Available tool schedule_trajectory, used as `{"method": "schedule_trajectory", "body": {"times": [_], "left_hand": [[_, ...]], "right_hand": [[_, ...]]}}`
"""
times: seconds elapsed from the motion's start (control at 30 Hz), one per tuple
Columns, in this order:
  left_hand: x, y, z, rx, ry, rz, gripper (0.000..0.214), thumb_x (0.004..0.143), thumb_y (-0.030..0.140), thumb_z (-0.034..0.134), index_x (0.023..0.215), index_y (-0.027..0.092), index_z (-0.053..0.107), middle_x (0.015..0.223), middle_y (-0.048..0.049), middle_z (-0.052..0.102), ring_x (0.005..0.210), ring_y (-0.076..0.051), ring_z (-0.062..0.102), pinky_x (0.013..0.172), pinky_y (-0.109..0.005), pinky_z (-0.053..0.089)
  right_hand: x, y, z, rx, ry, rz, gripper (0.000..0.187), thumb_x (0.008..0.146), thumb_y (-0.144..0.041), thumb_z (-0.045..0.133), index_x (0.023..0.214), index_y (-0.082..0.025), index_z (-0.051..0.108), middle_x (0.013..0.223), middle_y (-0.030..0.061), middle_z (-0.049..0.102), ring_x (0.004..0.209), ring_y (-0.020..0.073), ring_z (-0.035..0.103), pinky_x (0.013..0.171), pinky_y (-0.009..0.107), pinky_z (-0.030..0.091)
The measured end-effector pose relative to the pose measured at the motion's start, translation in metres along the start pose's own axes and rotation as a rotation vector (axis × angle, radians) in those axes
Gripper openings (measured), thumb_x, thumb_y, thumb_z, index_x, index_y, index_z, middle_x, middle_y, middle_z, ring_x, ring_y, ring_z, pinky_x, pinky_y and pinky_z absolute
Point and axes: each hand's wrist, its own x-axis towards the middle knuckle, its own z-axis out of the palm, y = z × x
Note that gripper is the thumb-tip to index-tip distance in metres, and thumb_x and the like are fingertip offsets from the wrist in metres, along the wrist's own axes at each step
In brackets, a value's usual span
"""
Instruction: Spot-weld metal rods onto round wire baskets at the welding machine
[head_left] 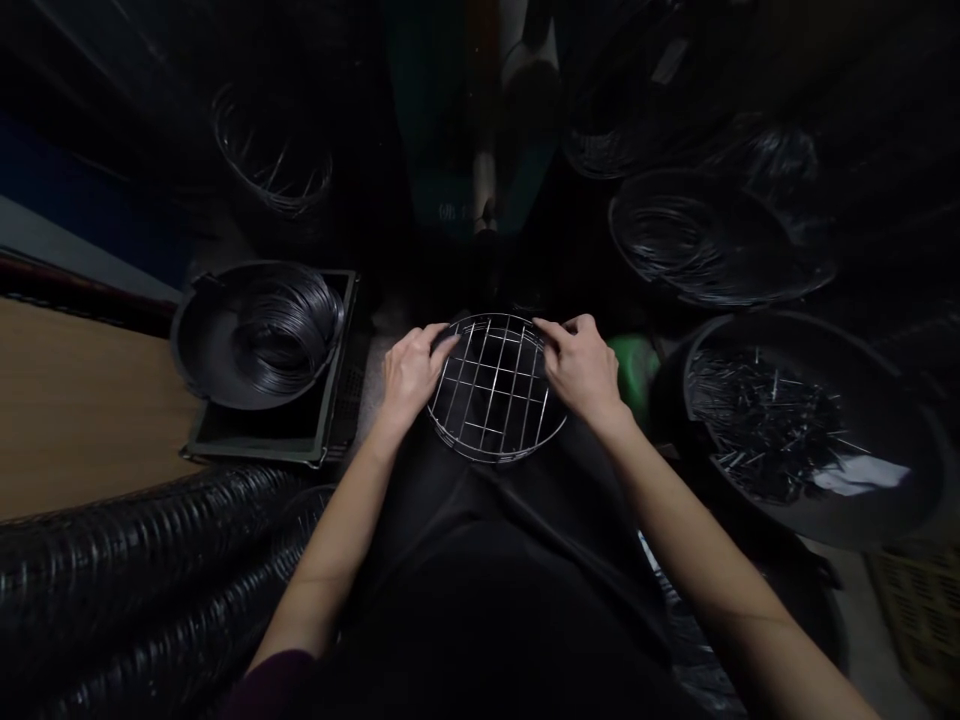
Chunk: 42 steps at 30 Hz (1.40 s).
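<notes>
The round wire grid point(494, 378) lies in the middle, over the dark cloth point(480, 570) on the person's lap, held from both sides. The left hand point(409, 372) has its fingers clamped on the far left of the rim, the thumb reaching in over the wires; the right hand point(585, 366) has its fingers clamped on the far right. Their undersides are hidden, so how deep each grip goes cannot be told.

To handle it well, match the two grips: same height on the rim, same pressure, so the ring neither twists nor tips. Thin wire like this likely bends if squeezed inward, so light fingers seem best, with the load on the rim rather than on the crossing bars. Mind the near edge, which has no hand on it and would probably dip first. Several wire lines run close together at the near left; whether they belong to one piece or to a stack is unclear, so a grip that takes in every layer is safer.

Room at the sides is limited: the bowl point(202, 345) with its coil point(281, 325) sits left, while a green object point(634, 372) and the tub point(911, 440) of wire pieces point(765, 425) stand right, so elbows are best drawn in.
</notes>
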Motion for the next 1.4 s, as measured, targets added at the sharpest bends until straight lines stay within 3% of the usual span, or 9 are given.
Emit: {"method": "schedule_trajectory", "body": {"times": [0.13, 0.27, 0.43, 0.67, 0.9, 1.0, 1.13, 1.23, 1.4], "left_hand": [[-0.005, -0.001, 0.006, 0.064, -0.024, -0.014, 0.039, 0.094, 0.049, 0.055, 0.124, 0.026, 0.066, 0.102, -0.0069, 0.069, 0.095, -0.025, 0.067, 0.081, -0.031, 0.049], [-0.012, -0.006, 0.016, 0.061, -0.012, 0.006, 0.05, 0.092, 0.055, 0.054, 0.131, 0.023, 0.061, 0.11, -0.0106, 0.065, 0.102, -0.027, 0.064, 0.087, -0.035, 0.049], [-0.015, -0.017, 0.027, 0.002, 0.013, 0.072, 0.054, 0.091, 0.061, 0.053, 0.128, 0.022, 0.061, 0.111, -0.0116, 0.064, 0.108, -0.031, 0.06, 0.097, -0.046, 0.044], [-0.017, -0.027, 0.038, -0.481, 0.015, 0.13, 0.047, 0.088, 0.053, 0.063, 0.122, 0.022, 0.056, 0.118, -0.01, 0.063, 0.112, -0.027, 0.061, 0.1, -0.045, 0.047], [-0.012, -0.03, 0.028, -0.902, -0.232, -0.029, 0.047, 0.082, 0.043, 0.071, 0.12, 0.022, 0.054, 0.112, -0.0084, 0.069, 0.11, -0.022, 0.066, 0.1, -0.04, 0.052], [-0.012, -0.022, 0.026, -0.896, -0.167, -0.079, 0.05, 0.078, 0.041, 0.075, 0.118, 0.021, 0.054, 0.11, -0.0083, 0.07, 0.11, -0.021, 0.066, 0.1, -0.038, 0.052], [-0.008, -0.011, 0.025, -0.904, -0.112, -0.098, 0.035, 0.093, 0.043, 0.055, 0.118, 0.019, 0.056, 0.111, -0.0095, 0.071, 0.107, -0.02, 0.068, 0.098, -0.036, 0.054], [-0.004, -0.009, 0.023, -0.954, -0.14, -0.086, 0.035, 0.098, 0.039, 0.046, 0.121, 0.018, 0.059, 0.11, -0.0098, 0.074, 0.107, -0.02, 0.069, 0.098, -0.037, 0.054], [0.0, -0.013, 0.018, -0.841, -0.1, -0.067, 0.034, 0.096, 0.033, 0.051, 0.123, 0.018, 0.064, 0.118, -0.0082, 0.072, 0.115, -0.022, 0.066, 0.103, -0.038, 0.052]], "right_hand": [[-0.005, 0.001, 0.006, 0.02, 0.013, 0.005, 0.043, 0.093, -0.027, 0.043, 0.13, -0.027, 0.065, 0.111, 0.0124, 0.057, 0.076, 0.0197, 0.059, 0.063, 0.035, 0.05], [-0.013, 0.008, 0.017, 0.108, 0.064, -0.062, 0.047, 0.095, -0.032, 0.038, 0.136, -0.019, 0.059, 0.116, 0.0159, 0.056, 0.1, 0.0269, 0.059, 0.081, 0.043, 0.054], [-0.048, 0.011, 0.034, 0.266, 0.176, -0.1, 0.055, 0.097, -0.044, 0.037, 0.148, -0.023, 0.042, 0.138, 0.0145, 0.047, 0.13, 0.0292, 0.046, 0.108, 0.053, 0.042], [-0.091, 0.012, 0.057, 0.464, 0.222, -0.037, 0.059, 0.101, -0.039, 0.023, 0.158, -0.027, 0.013, 0.153, 0.0126, 0.036, 0.141, 0.0262, 0.039, 0.111, 0.054, 0.04], [-0.08, 0.008, 0.028, 0.534, 0.097, 0.087, 0.057, 0.1, -0.044, 0.033, 0.153, -0.024, 0.028, 0.145, 0.0134, 0.05, 0.123, 0.0235, 0.058, 0.104, 0.048, 0.048], [-0.077, 0.004, 0.02, 0.527, 0.203, 0.104, 0.049, 0.1, -0.041, 0.032, 0.143, -0.021, 0.044, 0.134, 0.0135, 0.058, 0.113, 0.0221, 0.062, 0.099, 0.046, 0.049], [-0.066, 0.005, 0.015, 0.318, 0.338, 0.093, 0.044, 0.098, -0.037, 0.034, 0.127, -0.021, 0.063, 0.106, 0.0108, 0.068, 0.1, 0.0247, 0.061, 0.092, 0.045, 0.048], [-0.052, 0.009, 0.01, 0.212, 0.293, 0.081, 0.044, 0.095, -0.034, 0.036, 0.123, -0.021, 0.067, 0.088, 0.0094, 0.067, 0.085, 0.0237, 0.058, 0.084, 0.042, 0.047], [-0.035, 0.013, 0.006, 0.161, 0.182, 0.051, 0.043, 0.092, -0.029, 0.039, 0.122, -0.023, 0.069, 0.082, 0.0082, 0.062, 0.079, 0.023, 0.052, 0.08, 0.039, 0.045]]}}
